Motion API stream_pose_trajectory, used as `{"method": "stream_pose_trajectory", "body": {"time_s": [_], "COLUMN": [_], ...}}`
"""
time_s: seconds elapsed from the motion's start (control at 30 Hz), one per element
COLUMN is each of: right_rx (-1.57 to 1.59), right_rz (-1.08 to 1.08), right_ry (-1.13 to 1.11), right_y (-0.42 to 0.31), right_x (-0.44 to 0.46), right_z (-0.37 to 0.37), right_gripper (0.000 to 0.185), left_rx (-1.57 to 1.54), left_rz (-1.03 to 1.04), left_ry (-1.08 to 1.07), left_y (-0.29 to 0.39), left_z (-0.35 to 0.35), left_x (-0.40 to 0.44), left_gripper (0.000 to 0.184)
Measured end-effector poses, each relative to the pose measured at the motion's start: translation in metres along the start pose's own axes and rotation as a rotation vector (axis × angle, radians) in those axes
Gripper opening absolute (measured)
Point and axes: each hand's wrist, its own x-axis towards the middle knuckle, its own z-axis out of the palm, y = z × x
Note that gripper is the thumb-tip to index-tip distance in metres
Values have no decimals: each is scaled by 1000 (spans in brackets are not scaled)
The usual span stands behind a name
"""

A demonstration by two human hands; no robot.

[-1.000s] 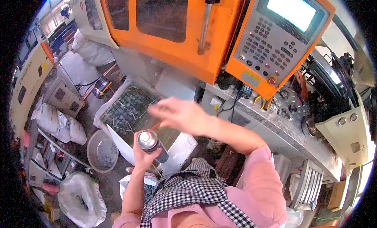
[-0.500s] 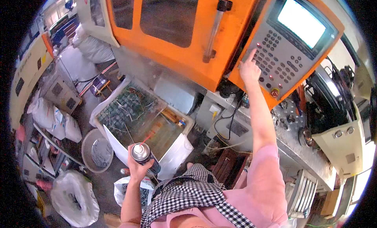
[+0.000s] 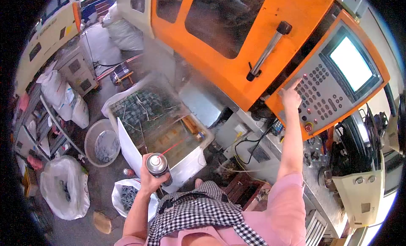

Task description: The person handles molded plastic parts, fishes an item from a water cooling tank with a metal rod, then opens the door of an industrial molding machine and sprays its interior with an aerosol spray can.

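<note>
My left hand (image 3: 149, 179) is wrapped round a spray can (image 3: 157, 162) with a white nozzle, from which a thin red straw points up and right. The can stands out over the near edge of a white-walled bin (image 3: 186, 166). My right hand (image 3: 291, 98) reaches to the grey control panel (image 3: 308, 106) in its orange frame. Its index finger is stretched out to the keys near a small red light; whether a key is pressed I cannot tell. Nothing is held in that hand. The panel's screen (image 3: 352, 63) glows white.
An orange machine door (image 3: 262, 17) with a bar handle (image 3: 268, 51) stands ahead. On the left are a round tub (image 3: 91, 140), a plastic-lined bag (image 3: 53, 191) and a bag of grey pieces (image 3: 122, 197). Black cables (image 3: 253, 146) hang below the panel.
The view has turned, so the machine and panel sit further right and lower. My right index finger stays at the keys' left side. My left hand still grips the spray can.
</note>
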Motion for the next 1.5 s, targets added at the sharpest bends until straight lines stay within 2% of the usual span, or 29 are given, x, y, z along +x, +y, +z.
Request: {"method": "stream_pose_trajectory", "body": {"time_s": [0.4,0.43,0.5,0.53,0.57,0.6,0.63,0.7,0.77,0.8,0.83,0.87,0.9,0.93,0.97,1.0,1.07,1.1,1.13,1.17,1.2,1.27,1.33,1.37,1.4,1.47,1.5], "right_rx": [-2,73,147,187,261,206,327,334,465,276,302,197,245,290,339,357,316,305,268,140,188,38,39,83,172,420,487], "right_rz": [9,67,82,91,49,-226,-187,-349,-414,-462,-492,-515,-529,-497,-524,-464,-486,-554,-505,-586,-675,-783,-782,-787,-1056,-897,-772], "right_ry": [146,24,-24,10,-61,94,98,158,53,-18,-101,-92,-134,-270,-297,-394,-401,-408,-512,-737,-868,-873,-1039,-1200,-1037,-1105,-1167], "right_y": [2,0,4,0,-5,7,-19,-33,-53,-60,-61,-70,-76,-80,-91,-105,-121,-122,-134,-139,-140,-140,-150,-153,-152,-149,-155], "right_x": [6,8,10,1,-16,-21,-69,-117,-170,-190,-207,-231,-253,-266,-289,-308,-339,-346,-365,-375,-388,-433,-459,-462,-472,-503,-513], "right_z": [18,9,7,2,-5,30,0,26,52,74,107,128,147,178,178,174,204,256,243,254,265,304,323,329,326,417,407], "right_gripper": [103,100,83,65,46,31,27,22,15,14,14,11,12,13,17,20,21,14,9,29,68,99,106,89,66,47,42], "left_rx": [-74,-66,-90,-76,-48,-18,72,32,75,109,38,-32,-79,-110,-142,-174,-119,-68,-9,-40,-39,18,16,11,1,-37,-42], "left_rz": [22,28,28,41,56,65,44,58,94,72,22,-20,-3,-14,-27,-39,-82,-87,-85,-94,-100,-165,-240,-238,-230,-207,-212], "left_ry": [145,168,170,174,200,222,257,322,368,408,448,491,540,631,727,826,974,1049,1122,1190,1187,1232,1293,1333,1373,1400,1441], "left_y": [-2,-7,-14,-16,-17,-18,-19,-17,-30,-31,-25,-21,-24,-21,-25,-30,-23,-24,-23,-12,-6,-5,9,13,15,12,13], "left_z": [-60,-66,-79,-88,-97,-107,-116,-136,-161,-173,-182,-191,-199,-205,-209,-211,-214,-212,-209,-203,-203,-200,-196,-194,-194,-201,-204], "left_x": [-47,-52,-61,-66,-72,-79,-87,-104,-123,-132,-143,-152,-163,-173,-186,-199,-225,-241,-254,-262,-274,-302,-319,-326,-333,-348,-355], "left_gripper": [63,65,66,66,67,67,68,68,71,71,70,69,67,67,66,66,68,68,68,69,68,68,68,69,71,75,76]}}
